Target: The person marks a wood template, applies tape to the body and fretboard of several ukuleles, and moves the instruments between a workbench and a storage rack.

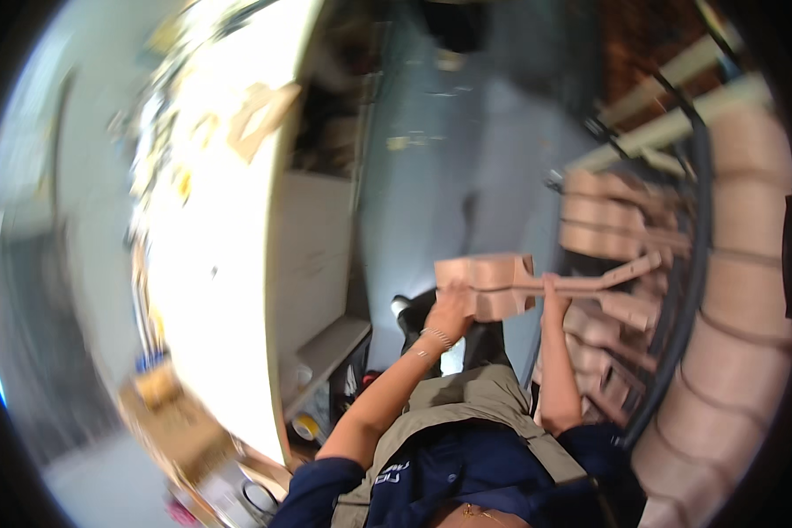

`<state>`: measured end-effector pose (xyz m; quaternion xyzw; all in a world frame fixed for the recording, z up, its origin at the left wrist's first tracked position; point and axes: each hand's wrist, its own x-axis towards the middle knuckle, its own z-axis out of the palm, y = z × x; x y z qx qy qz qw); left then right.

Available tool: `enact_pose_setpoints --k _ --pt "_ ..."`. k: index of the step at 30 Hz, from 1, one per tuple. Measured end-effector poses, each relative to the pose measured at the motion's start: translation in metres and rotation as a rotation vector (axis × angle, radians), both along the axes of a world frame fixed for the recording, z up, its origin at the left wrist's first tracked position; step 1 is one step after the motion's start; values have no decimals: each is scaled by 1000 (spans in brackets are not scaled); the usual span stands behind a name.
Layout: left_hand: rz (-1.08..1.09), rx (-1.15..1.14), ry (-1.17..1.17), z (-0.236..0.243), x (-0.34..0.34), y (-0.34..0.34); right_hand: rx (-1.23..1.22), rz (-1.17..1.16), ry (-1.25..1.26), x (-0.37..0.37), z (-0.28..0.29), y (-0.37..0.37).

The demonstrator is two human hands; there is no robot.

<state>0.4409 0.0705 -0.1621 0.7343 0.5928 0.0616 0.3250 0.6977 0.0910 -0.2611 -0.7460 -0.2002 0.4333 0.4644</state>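
Observation:
Two bare-wood guitars [493, 271], without strings or finish, are held side by side in front of my waist, their bodies to the left and their necks pointing right. My left hand [454, 304], with a bracelet at the wrist, grips the bodies at their left end. Around the necks, close to where they meet the bodies, my right hand [553, 292] is closed. Both headstocks reach over toward a dark-framed rack [700, 220] at the right, where more bare-wood guitars [600, 211] stand close together. Motion blur hides the finer detail of my fingers.
A long bright workbench [220, 264] runs along the left, with a brown piece [260, 119] and blurred small items on it. Below its edge is a low shelf [326, 356]. A cardboard box [172, 422] sits at the lower left. Grey floor [466, 167] stretches ahead.

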Motion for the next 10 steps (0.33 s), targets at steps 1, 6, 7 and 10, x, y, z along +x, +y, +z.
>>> enact_pose_setpoints --k 1,6,7,10 --pt "-74 106 39 19 -2 18 23 119 -46 -36 17 5" --pt "28 129 -185 129 -53 22 252 689 7 -178 250 41" --pt "95 88 -198 152 -72 23 305 780 57 -200 284 44" --pt "306 46 -321 217 -133 15 537 1113 -35 -247 336 57"
